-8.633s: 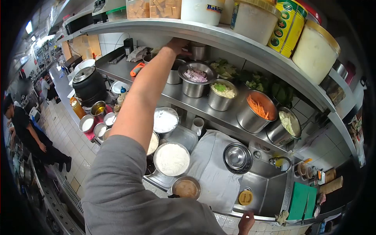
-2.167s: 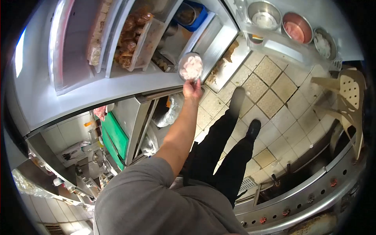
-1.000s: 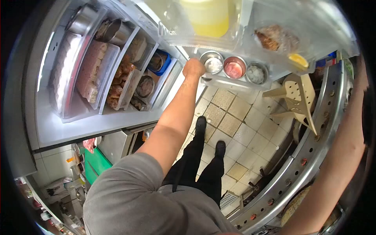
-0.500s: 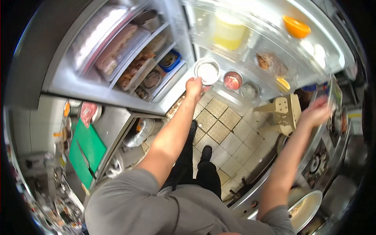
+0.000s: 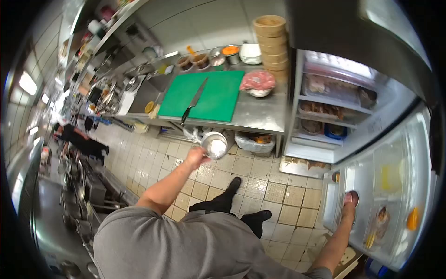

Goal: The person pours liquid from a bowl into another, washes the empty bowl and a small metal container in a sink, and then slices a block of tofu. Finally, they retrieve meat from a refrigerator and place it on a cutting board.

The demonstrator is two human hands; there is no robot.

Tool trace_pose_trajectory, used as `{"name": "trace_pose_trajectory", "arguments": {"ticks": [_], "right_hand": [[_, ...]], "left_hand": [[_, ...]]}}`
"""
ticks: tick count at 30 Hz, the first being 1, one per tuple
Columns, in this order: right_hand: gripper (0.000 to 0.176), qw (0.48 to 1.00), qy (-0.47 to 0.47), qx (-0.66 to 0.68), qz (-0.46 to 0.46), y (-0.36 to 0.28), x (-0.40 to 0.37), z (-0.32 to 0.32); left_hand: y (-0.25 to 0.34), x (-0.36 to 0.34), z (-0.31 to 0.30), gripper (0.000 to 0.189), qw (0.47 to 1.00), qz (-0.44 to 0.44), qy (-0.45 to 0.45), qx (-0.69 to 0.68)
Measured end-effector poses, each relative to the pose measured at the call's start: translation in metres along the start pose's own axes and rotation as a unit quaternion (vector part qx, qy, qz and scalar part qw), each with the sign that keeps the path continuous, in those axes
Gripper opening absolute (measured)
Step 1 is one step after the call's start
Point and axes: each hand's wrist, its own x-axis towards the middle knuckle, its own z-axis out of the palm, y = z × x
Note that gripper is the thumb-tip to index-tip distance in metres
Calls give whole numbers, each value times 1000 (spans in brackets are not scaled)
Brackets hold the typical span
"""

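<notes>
My left hand [image 5: 197, 157] is closed on the rim of a round metal container [image 5: 224, 138] with something white in it, held above the tiled floor in front of the counter. Low on the open fridge door, my right hand [image 5: 348, 202] has its fingers at the rim of another round metal container [image 5: 355, 197]; its contents are mostly hidden. A further small round container [image 5: 335, 177] stands on the same door shelf. Ahead on the steel counter [image 5: 260, 115] lies a green cutting board [image 5: 223, 95] with a large knife [image 5: 198, 97] on it.
The open fridge door [image 5: 420, 139] stands at my right. A bag of pink meat [image 5: 258, 81] rests on a bowl beside stacked bamboo steamers [image 5: 272, 42]. Under the counter is a lined bin [image 5: 255, 146]. A person in dark clothes [image 5: 83, 142] is farther off at left.
My view has turned left toward the counter. My left hand has carried the container with white contents away from the fridge. My right hand has moved to a container in the door.
</notes>
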Motion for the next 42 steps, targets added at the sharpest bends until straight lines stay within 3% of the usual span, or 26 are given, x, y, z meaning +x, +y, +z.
{"name": "trace_pose_trajectory", "arguments": {"ticks": [4,7,8,10,12,13,15,19,21,25,27,28,29,30,31,34,35,37,38,39,40,41,42], "right_hand": [[56,995,48,-82,-44,13,9,13],[36,984,105,-145,16,-6,-4,16],[30,977,137,-166,9,-3,-8,21],[24,949,287,-129,-37,13,-2,40],[22,938,319,-131,-7,-16,-25,42],[22,936,324,-142,1,-28,-39,44],[23,933,314,-168,-45,-53,-68,61],[24,941,298,-140,-75,-94,-111,154],[9,919,324,-121,-188,-205,-162,188],[18,932,235,-14,-275,-369,-195,250],[17,923,195,26,-331,-459,-207,264],[16,914,203,28,-349,-493,-203,274],[15,905,210,31,-368,-524,-195,284],[14,902,204,29,-379,-552,-185,292],[14,898,197,29,-393,-578,-176,302],[17,878,196,-7,-437,-642,-131,331],[17,869,189,-3,-458,-663,-117,332],[30,896,150,-47,-415,-683,-98,339],[38,859,180,5,-479,-690,-94,342],[45,817,212,60,-533,-701,-100,341],[51,804,229,71,-544,-707,-109,340],[51,806,223,66,-544,-705,-116,346],[46,847,233,110,-465,-699,-125,353]], "left_hand": [[61,22,-28,22,993,50,77,-76],[88,55,-24,24,989,62,53,-123],[92,73,-22,23,989,61,58,-125],[108,110,-11,23,988,20,25,-153],[109,149,-8,20,984,7,3,-175],[110,165,-5,16,983,-3,-1,-181],[117,184,4,28,984,14,21,-178],[116,192,-7,36,987,-20,-75,-140],[119,180,-22,48,985,-27,-140,-101],[96,148,-94,27,957,-59,-285,13],[120,133,-124,29,962,-9,-233,144],[135,133,-131,29,963,-9,-231,140],[153,139,-135,34,937,149,-94,301],[166,149,-142,40,845,294,52,443],[173,160,-145,40,846,292,62,442],[170,211,-159,55,835,168,-30,523],[161,223,-165,54,844,178,-19,506],[141,250,-181,37,848,200,-20,490],[146,247,-191,37,848,194,-9,493],[158,240,-199,30,926,83,-79,361],[170,238,-207,23,966,-31,-149,211],[168,243,-222,23,966,-38,-148,207],[163,251,-246,25,969,-90,-193,125]]}}
